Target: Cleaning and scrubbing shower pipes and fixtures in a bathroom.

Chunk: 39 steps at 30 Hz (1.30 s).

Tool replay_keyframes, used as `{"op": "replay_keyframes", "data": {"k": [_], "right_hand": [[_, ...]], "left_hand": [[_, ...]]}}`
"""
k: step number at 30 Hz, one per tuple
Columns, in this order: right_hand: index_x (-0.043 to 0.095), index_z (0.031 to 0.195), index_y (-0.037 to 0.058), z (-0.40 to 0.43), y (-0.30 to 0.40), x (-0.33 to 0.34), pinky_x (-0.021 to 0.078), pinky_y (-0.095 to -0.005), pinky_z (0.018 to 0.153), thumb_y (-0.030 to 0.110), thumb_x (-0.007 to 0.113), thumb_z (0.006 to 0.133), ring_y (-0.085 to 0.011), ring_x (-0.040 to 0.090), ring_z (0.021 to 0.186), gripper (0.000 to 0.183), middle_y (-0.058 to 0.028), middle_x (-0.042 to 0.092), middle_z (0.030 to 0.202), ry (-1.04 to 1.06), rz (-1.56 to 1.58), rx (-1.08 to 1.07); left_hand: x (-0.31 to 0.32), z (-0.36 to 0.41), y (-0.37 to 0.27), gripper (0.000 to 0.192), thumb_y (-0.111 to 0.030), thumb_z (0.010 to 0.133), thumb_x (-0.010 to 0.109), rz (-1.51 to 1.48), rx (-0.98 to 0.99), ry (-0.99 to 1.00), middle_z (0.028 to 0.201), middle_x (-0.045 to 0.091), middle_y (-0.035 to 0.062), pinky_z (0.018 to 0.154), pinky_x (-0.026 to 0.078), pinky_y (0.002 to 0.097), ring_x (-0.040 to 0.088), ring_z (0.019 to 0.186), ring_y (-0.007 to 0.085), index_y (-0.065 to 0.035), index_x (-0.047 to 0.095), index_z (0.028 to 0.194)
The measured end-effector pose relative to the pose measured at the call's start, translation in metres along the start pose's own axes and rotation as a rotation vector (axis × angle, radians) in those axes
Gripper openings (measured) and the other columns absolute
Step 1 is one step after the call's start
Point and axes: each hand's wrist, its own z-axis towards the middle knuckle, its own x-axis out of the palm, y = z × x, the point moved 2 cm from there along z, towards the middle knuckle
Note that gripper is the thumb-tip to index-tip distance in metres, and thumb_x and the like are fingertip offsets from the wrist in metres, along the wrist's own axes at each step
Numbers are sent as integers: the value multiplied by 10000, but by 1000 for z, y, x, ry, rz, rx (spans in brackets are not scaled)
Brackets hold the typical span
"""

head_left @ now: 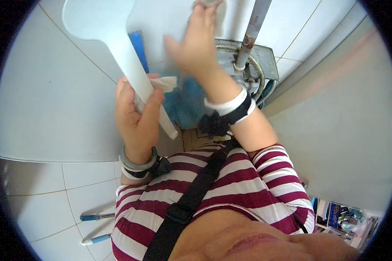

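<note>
My left hand (138, 107) grips the handle of a white plastic ladle- or paddle-shaped tool (127, 62), its broad rounded head pointing up and away. A crumpled white strip (165, 84), paper or thin cloth, sticks out beside the fingers of that hand. My right hand (196, 45) is raised in front of the white tiled wall, blurred, with its thumb spread apart. Its fingertips meet a greyish, cloth-like thing (219, 19) at the top edge; whether they hold it or only press it I cannot tell. Behind the tool stands a blue handle (138, 49), partly hidden.
A rusty upright pipe (251, 39) rises at the wall beside a metal box (268, 62) with a coiled flexible hose (260, 73). A blurred blue container (186, 104) lies below my hands. Pale panels flank me. Two blue-handled tools (93, 217) hang lower left; a cluttered shelf (346, 222) is lower right.
</note>
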Motion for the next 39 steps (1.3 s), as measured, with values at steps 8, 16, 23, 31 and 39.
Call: {"op": "replay_keyframes", "data": {"k": [8, 16, 23, 31, 39], "right_hand": [[405, 1290, -121, -4, -1, 1, 297, -509, 1049, 315, 728, 702, -443, 392, 1242, 800, -364, 276, 1410, 364, -231, -26], [508, 1243, -70, 10, -3, -30, 331, -481, 1040, 398, 683, 765, -376, 426, 1237, 691, -265, 332, 1435, 127, -563, -101], [415, 1336, -39, 33, -14, -57, 379, -423, 1033, 340, 649, 810, -371, 420, 1266, 690, -213, 326, 1460, 159, -494, -120], [351, 1345, -105, 8, -24, -57, 369, -457, 1034, 336, 685, 785, -426, 409, 1246, 788, -296, 268, 1453, 239, -530, -162], [374, 1300, -142, 19, -28, -81, 362, -432, 1047, 283, 738, 739, -459, 378, 1260, 792, -316, 275, 1438, 92, -418, -138]], "left_hand": [[14, 9, -7, 177, -70, 888, 576, 17, -7, -7, 890, 612, 67, 693, 446, 242, 565, 772, 126, 10, 591, 1046], [12, 13, -11, 148, 0, 839, 590, 4, -29, -37, 950, 541, 80, 716, 432, 251, 530, 827, 148, 33, 603, 982], [9, 11, -6, 139, 4, 838, 590, 24, 0, -26, 954, 541, 78, 707, 435, 251, 534, 821, 148, 33, 602, 973], [11, 10, -7, 185, -49, 891, 564, 24, 12, -28, 909, 581, 79, 710, 455, 253, 563, 778, 131, 20, 573, 1063], [20, 16, -15, 145, -33, 876, 577, 184, 47, -28, 936, 555, 73, 701, 446, 251, 548, 808, 138, 21, 606, 1008]]}}
